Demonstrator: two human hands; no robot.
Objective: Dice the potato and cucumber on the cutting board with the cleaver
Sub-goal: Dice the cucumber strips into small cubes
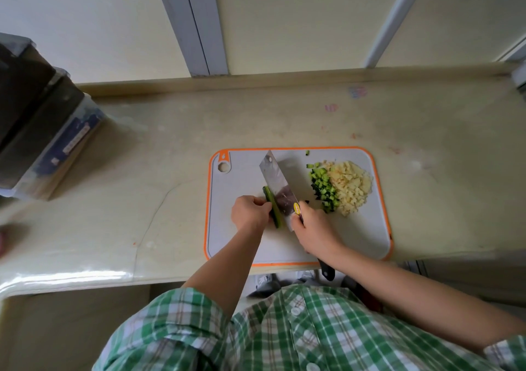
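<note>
A grey cutting board (236,245) with an orange rim lies on the counter. My left hand (250,212) holds a long green cucumber strip (272,205) down on the board with curled fingers. My right hand (311,228) grips the cleaver (277,181) by its black handle, the blade standing right beside the strip on its right side. At the board's right end sit a pile of diced cucumber (323,188) and, touching it, a pile of diced potato (351,185).
The pale counter (159,171) ends at a front edge just below the board. A dark box-like appliance (37,131) stands at the left. A raised ledge and a wall run along the back. One cucumber bit (307,152) lies near the board's far rim.
</note>
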